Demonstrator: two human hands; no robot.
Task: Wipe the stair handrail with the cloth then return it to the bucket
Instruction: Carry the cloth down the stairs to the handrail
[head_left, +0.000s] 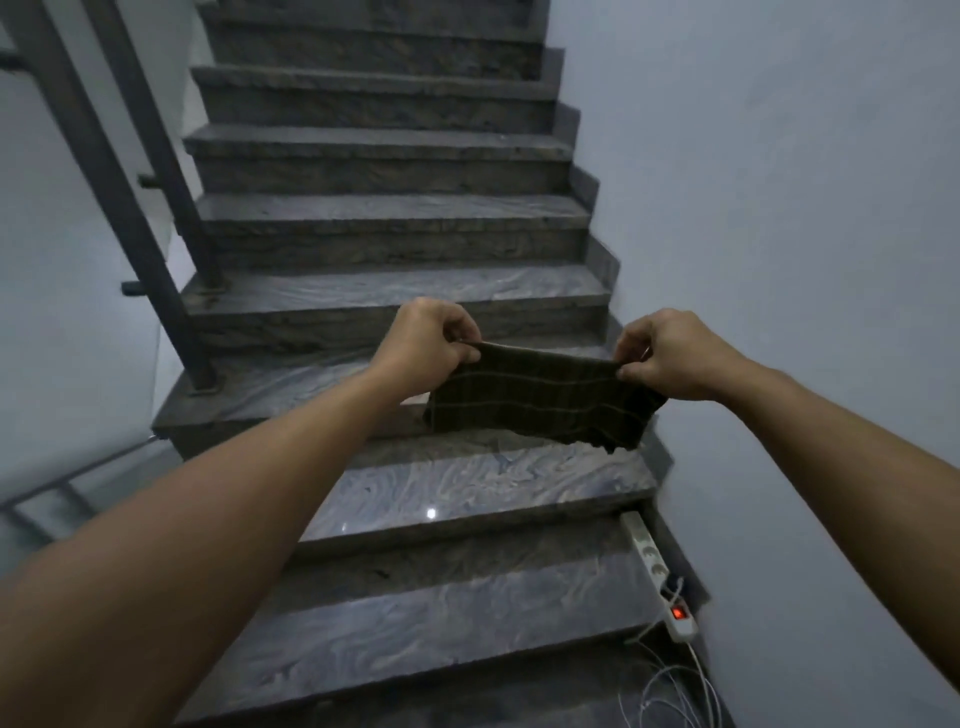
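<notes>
Both hands out in front, over the stairs (395, 483), arms stretched forward and bare to the elbow.

Left hand (426, 338): fingers curled in, thumb and forefinger pinched shut on the top left corner of the cloth (540, 397). Right hand (670, 356): same pinch, closed on the top right corner. The other fingers of each hand are folded toward the palm.

Cloth is dark brown/olive with thin pale lines in a check pattern. It's held in the air, top edge pulled fairly taut between the two hands, sagging slightly in the middle. The rest hangs down; lower edge uneven, lower right corner dropping lowest. It touches nothing but the hands, and hangs above a tread roughly midway up the visible flight, nearer the right-hand wall (805, 234) than the railing.

Handrail (78, 130): dark metal, running up the left edge of the stairs, with posts bolted onto the left ends of the treads. Well apart from the cloth and from both hands. A second rail section (78, 478) slopes down at lower left.

Treads are grey veined stone, glossy, with a small light reflection on the one below the cloth.

At the right edge of the lower steps, against the wall: a white power strip (657, 577), red switch lit, white cables (680, 686) trailing down from it.

Frame is dim and a bit soft; can't tell whether the cloth is wet.
</notes>
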